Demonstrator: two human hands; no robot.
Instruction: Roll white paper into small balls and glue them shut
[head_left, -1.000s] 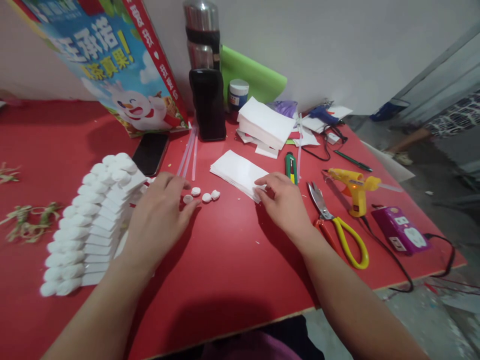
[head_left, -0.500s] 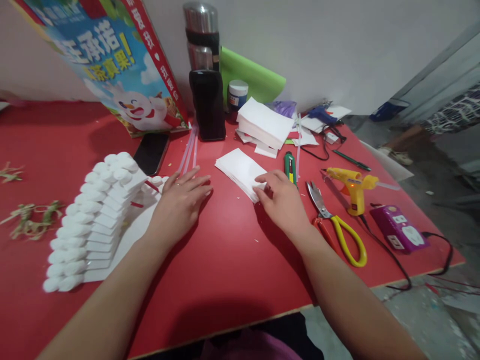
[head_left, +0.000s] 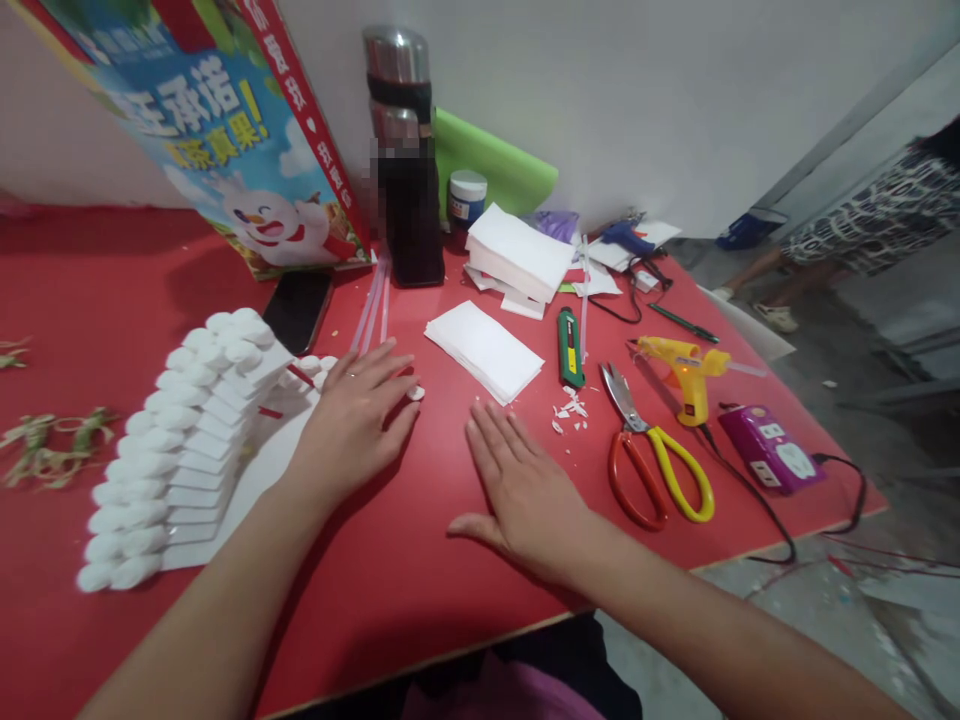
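Note:
My left hand [head_left: 356,425] rests palm down with its fingers spread, and a small white disc [head_left: 415,393] lies at its fingertips. Flat on the red table [head_left: 442,590] lies my right hand [head_left: 525,490], thumb stretched out, holding nothing. Just beyond its fingertips is a stack of white paper pieces [head_left: 487,350]. Left of my left hand stands a curved white model [head_left: 202,430] made of rows of round white pieces and folded card. My left forearm passes in front of part of its base.
Red-and-yellow-handled shears [head_left: 637,440], a green cutter [head_left: 571,347], a yellow glue gun [head_left: 686,375] and a purple power block [head_left: 772,450] are at right. Behind stand a steel flask [head_left: 397,65] and a printed box [head_left: 262,170]. A person's legs [head_left: 765,275] show at far right.
My right hand has left the white paper stack, moved toward me and flattened on the table. White scraps by the cutter and the small disc now show. The view has shifted slightly.

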